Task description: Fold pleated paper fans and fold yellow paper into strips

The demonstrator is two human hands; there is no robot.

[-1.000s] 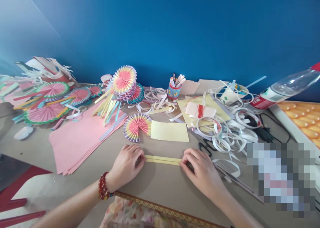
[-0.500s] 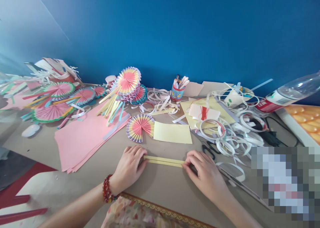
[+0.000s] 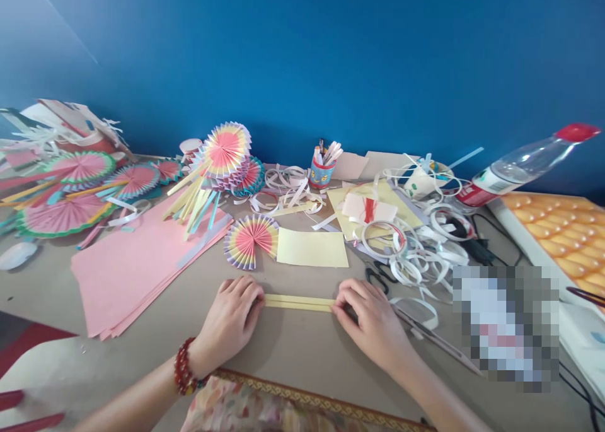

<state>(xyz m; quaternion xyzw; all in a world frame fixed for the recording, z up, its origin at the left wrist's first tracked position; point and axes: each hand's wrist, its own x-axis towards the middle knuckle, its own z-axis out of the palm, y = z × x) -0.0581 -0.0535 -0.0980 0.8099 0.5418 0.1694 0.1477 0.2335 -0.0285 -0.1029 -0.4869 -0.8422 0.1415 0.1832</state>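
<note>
Between my hands lies a narrow folded strip of pale yellow paper (image 3: 299, 302), just above the table near its front. My left hand (image 3: 232, 312), with a red bead bracelet (image 3: 184, 366) at the wrist, pinches the left end. The right end sits between the thumb and fingers of my right hand (image 3: 371, 321). Just beyond the strip are a flat pale yellow paper rectangle (image 3: 312, 248) and a pleated paper fan (image 3: 251, 241) in pink, yellow and purple. Black-handled scissors (image 3: 428, 331) rest beside my right hand, partly hidden by it.
Pink paper sheets (image 3: 142, 274) lie at left, with several finished paper fans (image 3: 224, 151) behind. A pen cup (image 3: 322, 169) stands near the blue wall. Tape and paper loops (image 3: 411, 265), a leaning plastic bottle (image 3: 520, 167) and a yellow quilted-looking thing (image 3: 558, 221) are at right.
My view has swung a little to the right, so everything appears shifted left. Both hands keep hold of the paper strip's ends, with almost no change in their grip.
</note>
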